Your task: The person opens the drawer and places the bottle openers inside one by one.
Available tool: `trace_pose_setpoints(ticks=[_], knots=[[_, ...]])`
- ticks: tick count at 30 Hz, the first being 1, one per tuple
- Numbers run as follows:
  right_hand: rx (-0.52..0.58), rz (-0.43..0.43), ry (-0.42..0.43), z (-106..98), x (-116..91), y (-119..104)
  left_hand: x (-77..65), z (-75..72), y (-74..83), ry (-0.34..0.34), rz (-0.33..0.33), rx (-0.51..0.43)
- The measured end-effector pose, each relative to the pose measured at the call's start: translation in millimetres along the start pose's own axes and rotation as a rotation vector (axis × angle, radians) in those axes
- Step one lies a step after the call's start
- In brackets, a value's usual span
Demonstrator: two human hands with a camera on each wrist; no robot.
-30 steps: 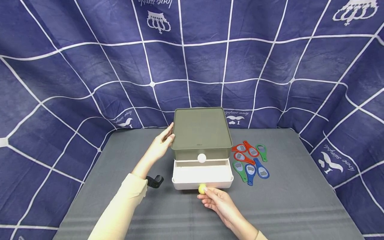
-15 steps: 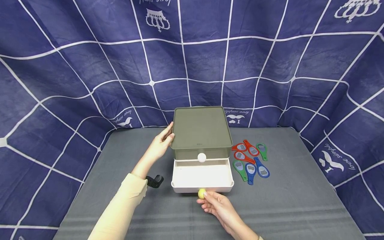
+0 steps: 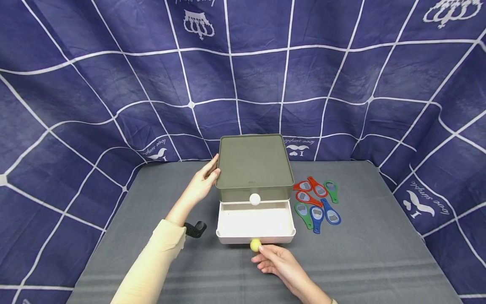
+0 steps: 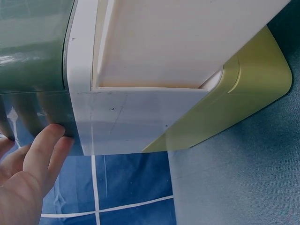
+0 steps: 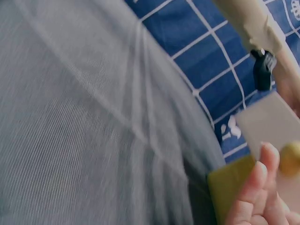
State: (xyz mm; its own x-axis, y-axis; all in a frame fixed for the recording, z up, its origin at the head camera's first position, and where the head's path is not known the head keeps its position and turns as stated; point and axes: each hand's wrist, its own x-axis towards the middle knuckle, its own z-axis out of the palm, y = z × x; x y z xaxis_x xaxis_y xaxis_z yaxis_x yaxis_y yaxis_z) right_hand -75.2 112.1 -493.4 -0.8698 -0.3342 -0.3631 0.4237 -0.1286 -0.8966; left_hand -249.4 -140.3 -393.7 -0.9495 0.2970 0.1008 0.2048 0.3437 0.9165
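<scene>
Resting against box (image 3: 253, 162): left hand (image 3: 201, 183), fingers extended. Right hand (image 3: 280, 264) loose at yellow knob (image 3: 255, 245), contact unclear. Cloth (image 3: 262, 76) reads "love simple".

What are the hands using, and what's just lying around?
Likely in use:
- olive box, by the left hand
- open white drawer
- yellow knob, by the right hand

Just lying around, it seems:
- three red bottle openers
- two green openers
- two blue openers

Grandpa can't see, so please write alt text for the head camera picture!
A left hand touches a green box; a right hand is at the yellow knob of its open white drawer. Colorful bottle openers lie at right.
</scene>
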Motion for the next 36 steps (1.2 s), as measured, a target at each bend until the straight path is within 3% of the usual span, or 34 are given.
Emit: trace_pose_setpoints(ticks=[7, 10, 18, 24, 28, 36], knots=[[-0.160, -0.023, 0.063, -37.8, -9.5, 0.8, 0.6, -1.5, -0.1, -0.005, -0.004, 0.007], [-0.234, -0.053, 0.130, -60.9, -13.0, -7.0, 1.2, -2.3, 0.5, -0.005, -0.003, 0.011], [-0.305, -0.063, 0.495, -122.8, -8.2, -42.8, 0.7, -2.5, 1.5, 0.001, -0.004, 0.030], [-0.543, -0.096, 0.687, -164.4, 3.1, -58.0, -0.6, -2.2, 1.1, 0.000, -0.010, 0.018], [-0.707, -0.098, 0.811, -181.4, 12.0, -57.7, -0.8, -2.0, 1.0, -0.003, -0.009, 0.009], [-0.785, -0.101, 0.898, -193.2, 29.9, -44.9, -1.3, -1.2, 2.2, -0.004, -0.006, 0.005]])
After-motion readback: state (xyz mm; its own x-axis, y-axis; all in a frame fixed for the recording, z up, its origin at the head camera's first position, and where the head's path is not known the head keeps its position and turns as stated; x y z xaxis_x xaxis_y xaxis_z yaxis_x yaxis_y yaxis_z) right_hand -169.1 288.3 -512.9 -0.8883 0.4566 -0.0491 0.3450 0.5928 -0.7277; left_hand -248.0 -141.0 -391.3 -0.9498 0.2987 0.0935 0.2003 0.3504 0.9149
